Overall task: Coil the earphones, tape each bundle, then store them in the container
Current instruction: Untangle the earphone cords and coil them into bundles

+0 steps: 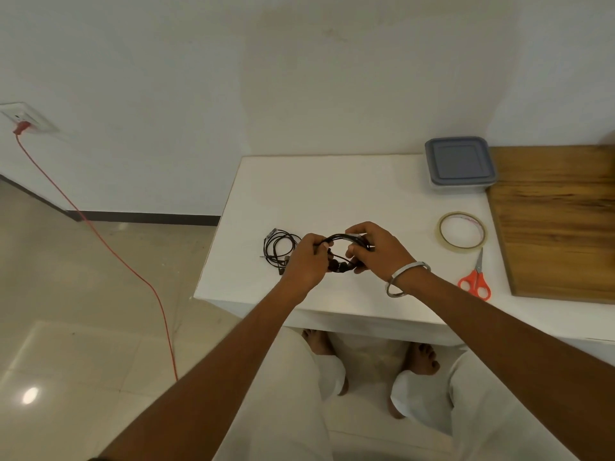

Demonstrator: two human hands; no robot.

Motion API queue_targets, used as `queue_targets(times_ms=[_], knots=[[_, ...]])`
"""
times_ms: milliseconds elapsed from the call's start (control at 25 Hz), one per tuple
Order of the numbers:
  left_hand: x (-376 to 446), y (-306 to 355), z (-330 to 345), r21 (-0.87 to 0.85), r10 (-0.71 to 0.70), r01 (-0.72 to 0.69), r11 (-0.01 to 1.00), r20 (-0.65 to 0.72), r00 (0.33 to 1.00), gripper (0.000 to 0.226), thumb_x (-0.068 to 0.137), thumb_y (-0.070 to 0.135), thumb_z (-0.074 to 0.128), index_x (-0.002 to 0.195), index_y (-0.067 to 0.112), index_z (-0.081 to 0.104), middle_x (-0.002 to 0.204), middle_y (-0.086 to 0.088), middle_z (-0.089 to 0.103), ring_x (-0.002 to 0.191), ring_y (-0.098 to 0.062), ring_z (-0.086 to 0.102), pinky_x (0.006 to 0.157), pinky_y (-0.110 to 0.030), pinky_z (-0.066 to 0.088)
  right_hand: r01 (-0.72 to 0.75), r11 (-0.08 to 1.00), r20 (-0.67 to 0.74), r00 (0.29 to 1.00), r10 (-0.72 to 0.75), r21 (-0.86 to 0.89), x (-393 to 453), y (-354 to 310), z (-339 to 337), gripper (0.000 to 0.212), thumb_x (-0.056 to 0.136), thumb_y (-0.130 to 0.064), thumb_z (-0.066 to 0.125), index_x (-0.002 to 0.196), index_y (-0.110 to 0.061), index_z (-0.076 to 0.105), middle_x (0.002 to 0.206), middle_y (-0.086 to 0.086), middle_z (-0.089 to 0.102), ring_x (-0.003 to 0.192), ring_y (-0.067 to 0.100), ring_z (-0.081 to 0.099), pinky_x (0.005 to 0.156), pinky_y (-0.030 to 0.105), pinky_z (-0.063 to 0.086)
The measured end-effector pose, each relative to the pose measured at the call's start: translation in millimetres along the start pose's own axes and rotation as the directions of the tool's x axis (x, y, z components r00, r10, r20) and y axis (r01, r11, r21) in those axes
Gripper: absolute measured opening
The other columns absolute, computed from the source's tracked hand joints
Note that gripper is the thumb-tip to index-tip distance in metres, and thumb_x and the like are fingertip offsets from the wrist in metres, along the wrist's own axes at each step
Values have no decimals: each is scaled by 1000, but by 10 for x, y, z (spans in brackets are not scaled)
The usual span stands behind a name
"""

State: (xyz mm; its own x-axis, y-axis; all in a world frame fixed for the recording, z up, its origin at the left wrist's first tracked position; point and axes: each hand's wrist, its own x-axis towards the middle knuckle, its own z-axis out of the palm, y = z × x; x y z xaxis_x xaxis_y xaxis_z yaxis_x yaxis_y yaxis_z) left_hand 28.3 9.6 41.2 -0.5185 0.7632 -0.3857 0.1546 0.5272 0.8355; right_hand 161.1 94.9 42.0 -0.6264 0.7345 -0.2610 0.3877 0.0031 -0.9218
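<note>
A coiled black earphone bundle (339, 251) is held just above the white table (332, 194) between both hands. My left hand (306, 262) pinches its left side. My right hand (374, 249) grips its right side, fingers curled over the loops. A second black earphone (278, 249) lies loosely looped on the table just left of my left hand. The roll of clear tape (461, 230) lies flat to the right. The container (460, 164), with a grey-blue lid on, stands at the back right.
Orange-handled scissors (476, 279) lie near the front edge, below the tape. A wooden board (559, 221) covers the surface at the far right. A red cable (100, 234) runs from a wall socket (25, 119) across the floor on the left.
</note>
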Motion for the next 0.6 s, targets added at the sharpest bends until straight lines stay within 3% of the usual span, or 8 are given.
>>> queue_targets(times_ms=[80, 200, 320, 360, 480, 600], knots=[[80, 17, 91, 109, 22, -22, 994, -1, 1000, 18, 102, 17, 38, 110, 14, 55, 89, -2, 59, 89, -26, 64, 80, -35, 55, -66, 998, -71, 995, 67, 5, 96, 87, -17, 26, 90, -5, 55, 114, -15, 53, 94, 9, 68, 71, 22, 71, 72, 35, 60], [277, 56, 199, 249, 68, -62, 966, -13, 998, 22, 102, 16, 37, 116, 11, 53, 92, -3, 57, 71, -10, 53, 57, -20, 40, -106, 994, -140, 985, 102, -21, 263, 197, -50, 24, 91, -6, 56, 113, -14, 54, 98, 7, 65, 63, 17, 69, 67, 25, 58], [485, 109, 277, 281, 104, -93, 955, -25, 994, 19, 100, 10, 39, 118, 9, 46, 86, -4, 56, 64, -6, 49, 50, -16, 36, -109, 989, -195, 977, 87, -103, 478, 274, -77, 22, 92, -6, 55, 113, -11, 54, 99, 7, 63, 60, 15, 66, 56, 14, 52], [555, 124, 299, 277, 113, -102, 956, -24, 993, 19, 98, 6, 40, 117, 9, 43, 81, -3, 54, 62, -8, 48, 49, -16, 35, -99, 984, -216, 974, 66, -148, 562, 299, -81, 23, 91, -7, 55, 114, -10, 55, 101, 8, 63, 63, 18, 67, 58, 15, 52], [753, 124, 335, 297, 135, -126, 946, -9, 991, 23, 95, 0, 41, 115, 9, 38, 76, 0, 50, 63, -11, 48, 49, -20, 35, -59, 919, -244, 969, -41, -390, 815, 411, -87, 24, 90, -8, 55, 114, -5, 58, 111, 14, 61, 97, 28, 61, 85, 31, 50], [926, 44, 367, 337, 172, -144, 931, -56, 983, 11, 96, 5, 41, 104, 9, 47, 78, -2, 53, 68, -18, 52, 56, -28, 41, -12, 838, -216, 968, -126, -545, 989, 537, -83, 22, 90, -8, 53, 111, -5, 61, 113, 15, 55, 107, 29, 52, 90, 34, 44]])
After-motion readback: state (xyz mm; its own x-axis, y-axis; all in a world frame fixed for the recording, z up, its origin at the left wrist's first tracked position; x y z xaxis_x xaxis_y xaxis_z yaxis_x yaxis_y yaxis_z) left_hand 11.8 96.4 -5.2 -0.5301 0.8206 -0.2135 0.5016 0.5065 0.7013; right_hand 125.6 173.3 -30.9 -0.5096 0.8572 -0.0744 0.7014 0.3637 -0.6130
